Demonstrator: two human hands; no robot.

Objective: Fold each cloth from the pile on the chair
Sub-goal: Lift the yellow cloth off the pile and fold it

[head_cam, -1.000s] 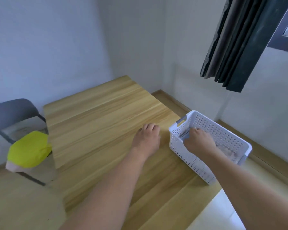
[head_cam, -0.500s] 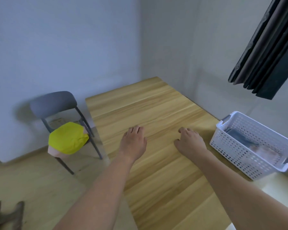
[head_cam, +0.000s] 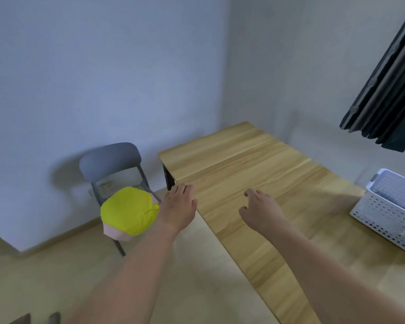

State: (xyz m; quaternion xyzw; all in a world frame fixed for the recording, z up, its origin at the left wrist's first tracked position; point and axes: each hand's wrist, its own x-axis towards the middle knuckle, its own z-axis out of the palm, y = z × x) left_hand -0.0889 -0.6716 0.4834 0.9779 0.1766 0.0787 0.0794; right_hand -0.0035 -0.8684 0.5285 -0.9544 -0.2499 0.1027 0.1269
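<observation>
A grey chair (head_cam: 110,161) stands against the wall, left of the wooden table (head_cam: 255,164). On its seat lies a pile of cloths with a yellow cloth (head_cam: 126,210) on top and a pale pink cloth (head_cam: 115,233) under it. My left hand (head_cam: 179,206) reaches out over the table's left edge, fingers straight, just right of the yellow cloth and holding nothing. My right hand (head_cam: 260,208) hovers over the tabletop with relaxed fingers, also holding nothing.
A white perforated basket (head_cam: 384,213) with folded cloth inside sits at the table's right edge. Dark curtains (head_cam: 388,90) hang at the upper right. Light floor lies between me and the chair.
My view has swung left. My right hand has left the basket and both hands have moved left across the table, the left one reaching the table's edge near the chair.
</observation>
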